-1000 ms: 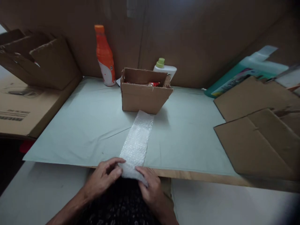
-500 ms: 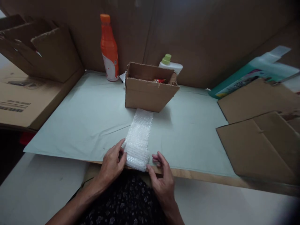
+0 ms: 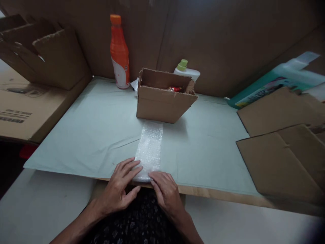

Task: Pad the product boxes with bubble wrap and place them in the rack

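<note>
left hand (image 3: 119,189) flat, fingers spread on near end of bubble wrap strip (image 3: 149,149) | right hand (image 3: 165,191) palm-down, pressing same end | strip runs from worktop (image 3: 88,135) front edge to open cardboard box (image 3: 162,101) mid-worktop | judged light, limp, slippery; take hold at side edges | orange bottle (image 3: 119,54) at back edge
</note>
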Tool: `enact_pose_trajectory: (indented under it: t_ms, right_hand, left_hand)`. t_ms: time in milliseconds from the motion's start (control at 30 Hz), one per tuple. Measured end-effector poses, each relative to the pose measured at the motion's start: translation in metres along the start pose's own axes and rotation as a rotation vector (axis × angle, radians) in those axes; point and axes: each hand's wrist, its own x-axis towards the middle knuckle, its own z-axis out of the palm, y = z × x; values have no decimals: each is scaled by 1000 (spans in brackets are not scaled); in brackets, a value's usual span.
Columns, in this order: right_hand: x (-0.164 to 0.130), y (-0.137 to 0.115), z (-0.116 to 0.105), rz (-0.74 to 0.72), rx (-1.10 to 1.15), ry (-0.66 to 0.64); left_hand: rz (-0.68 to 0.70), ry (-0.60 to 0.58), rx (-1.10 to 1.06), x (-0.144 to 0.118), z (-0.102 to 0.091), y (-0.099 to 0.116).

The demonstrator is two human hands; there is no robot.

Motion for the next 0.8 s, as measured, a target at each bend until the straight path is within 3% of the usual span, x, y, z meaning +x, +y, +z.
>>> enact_pose_trajectory:
  t_ms: [67, 133, 267, 333, 433, 533, 633, 700, 800]
  right_hand:
    - [6, 0, -2, 104, 103, -37]
    - [12, -1, -3, 182, 148, -38]
    - [15, -1, -3, 118, -50, 145]
    - [13, -2, -4, 32, -169, 145]
    - [9, 0, -2, -29, -227, 24]
    - [10, 4, -1, 21, -142, 6]
    - [11, 6, -3, 125, -1, -33]
    - [11, 6, -4, 150, -15, -30]
    - [10, 5, -4, 89, -177, 90]
  left_hand:
    - [-29, -3, -21, 1, 0, 1]
    - [-144, 5, -36, 7, 3, -1]
    - [-315, 5, 3, 22, 15, -9]
    - [-316, 19, 34, 30, 20, -14]
    - [-267, 64, 46, 35, 22, -15]
    - [-128, 90, 10, 30, 15, -12]
    - [-32, 16, -38, 23, 8, -9]
    - [-71, -20, -33, 24, 7, -9]
    - [-166, -23, 46, 37, 14, -15]
